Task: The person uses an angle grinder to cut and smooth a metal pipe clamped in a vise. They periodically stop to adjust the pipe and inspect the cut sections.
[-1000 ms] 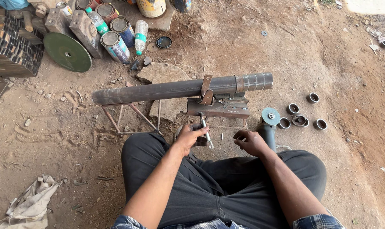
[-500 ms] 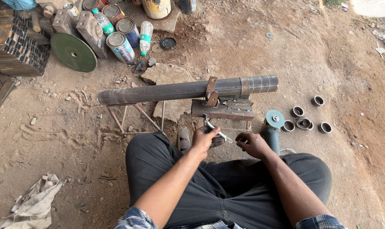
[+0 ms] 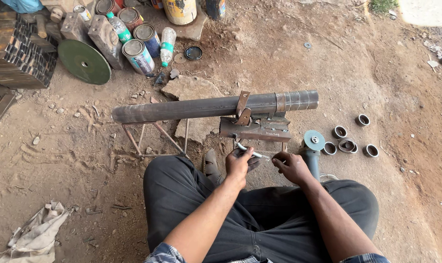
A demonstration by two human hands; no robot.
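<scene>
Pipe (image 3: 201,108) long, dark, horiz. on stand (image 3: 155,139).

Well beyond the grips, at the far left, a flat green round disc (image 3: 84,61) lies on the dirt floor (image 3: 60,160) beside a stack of dark square metal tubes (image 3: 17,56). Just right of the disc stand several round paint tins (image 3: 138,56) and a clear plastic bottle with a green label (image 3: 167,46). A flat grey stone (image 3: 191,89) lies nearer. Well to the right, four short cut metal rings (image 3: 350,141) sit together. Near left, a crumpled pale cloth sack (image 3: 36,236) rests.
</scene>
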